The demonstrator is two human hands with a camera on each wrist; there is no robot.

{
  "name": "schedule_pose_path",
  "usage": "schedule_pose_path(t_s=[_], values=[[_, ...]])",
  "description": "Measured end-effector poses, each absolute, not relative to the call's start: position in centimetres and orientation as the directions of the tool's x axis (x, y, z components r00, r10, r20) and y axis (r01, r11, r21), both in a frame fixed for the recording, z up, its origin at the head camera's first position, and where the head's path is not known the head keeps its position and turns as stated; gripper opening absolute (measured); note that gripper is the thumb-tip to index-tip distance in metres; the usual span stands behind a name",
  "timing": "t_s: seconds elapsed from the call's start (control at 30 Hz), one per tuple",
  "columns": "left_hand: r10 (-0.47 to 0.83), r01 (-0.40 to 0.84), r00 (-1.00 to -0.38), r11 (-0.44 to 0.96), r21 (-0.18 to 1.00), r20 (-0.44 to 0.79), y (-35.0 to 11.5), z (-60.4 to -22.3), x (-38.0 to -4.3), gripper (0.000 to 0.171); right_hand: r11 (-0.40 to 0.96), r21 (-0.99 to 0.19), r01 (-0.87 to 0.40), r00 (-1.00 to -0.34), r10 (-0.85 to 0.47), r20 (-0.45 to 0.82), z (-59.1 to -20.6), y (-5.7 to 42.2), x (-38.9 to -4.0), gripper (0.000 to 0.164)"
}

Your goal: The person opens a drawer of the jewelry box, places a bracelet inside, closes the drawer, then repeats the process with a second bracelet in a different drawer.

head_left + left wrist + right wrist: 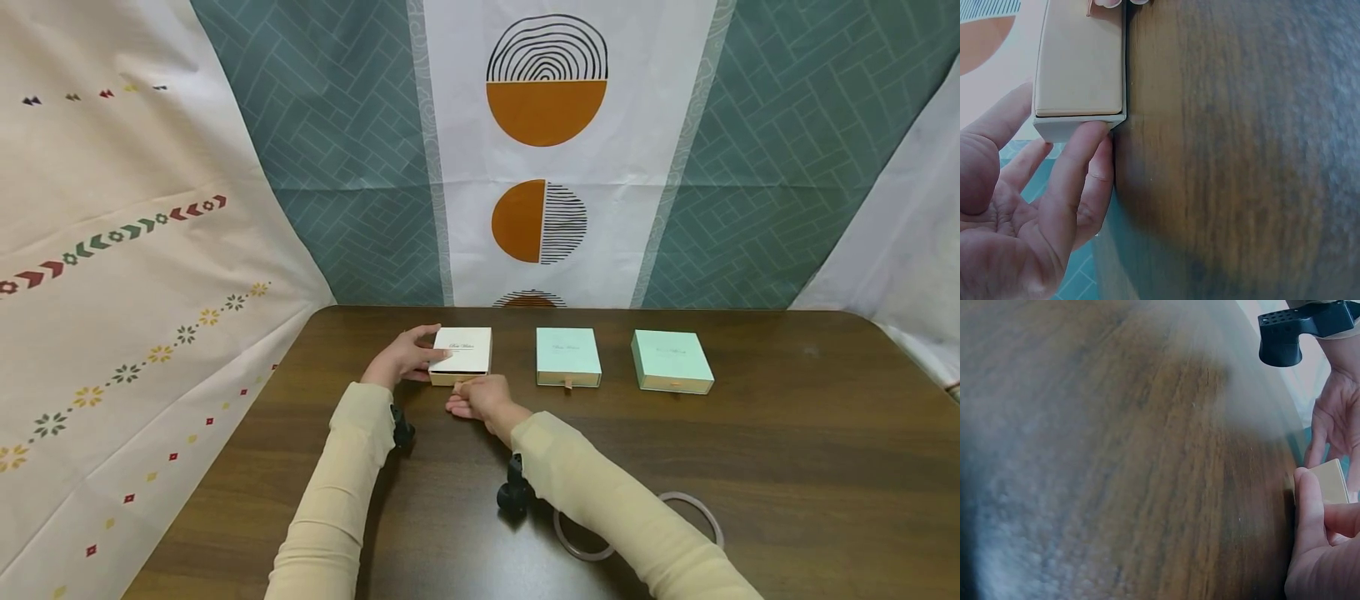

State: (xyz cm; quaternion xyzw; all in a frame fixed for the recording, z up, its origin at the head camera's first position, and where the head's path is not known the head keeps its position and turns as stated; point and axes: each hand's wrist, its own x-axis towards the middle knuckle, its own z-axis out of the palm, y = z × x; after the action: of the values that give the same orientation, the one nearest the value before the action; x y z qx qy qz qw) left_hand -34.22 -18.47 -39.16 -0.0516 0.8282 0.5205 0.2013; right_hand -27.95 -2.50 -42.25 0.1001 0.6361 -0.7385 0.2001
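A white drawer-style gift box (463,348) with dark script on its lid stands near the table's back edge. My left hand (405,358) grips its left side, thumb over the top and fingers against the side wall. In the left wrist view, the tan drawer front (1080,62) faces the camera and sits within the white sleeve. My right hand (483,398) is at the front of the box, where thumb and finger pinch the small ribbon pull tab (1089,7). Most of that tab is hidden by the fingers.
Two mint-green drawer boxes, a middle one (567,353) and a right one (672,360), stand to the right of the white box. A pale ring (701,508) lies partly under my right forearm. The brown wooden table (810,450) ends against a hanging patterned cloth (360,208).
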Motion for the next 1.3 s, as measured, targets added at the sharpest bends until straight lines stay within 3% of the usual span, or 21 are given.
schedule_pose_path(t_s=[1.3], values=[[0.135,-0.276,-0.915,0.479,0.833,-0.380,-18.44,-39.05,-33.92,0.072,-0.092,-0.902,0.422,-0.903,-0.134,-0.409,-41.86,-2.71,-28.32,0.022]])
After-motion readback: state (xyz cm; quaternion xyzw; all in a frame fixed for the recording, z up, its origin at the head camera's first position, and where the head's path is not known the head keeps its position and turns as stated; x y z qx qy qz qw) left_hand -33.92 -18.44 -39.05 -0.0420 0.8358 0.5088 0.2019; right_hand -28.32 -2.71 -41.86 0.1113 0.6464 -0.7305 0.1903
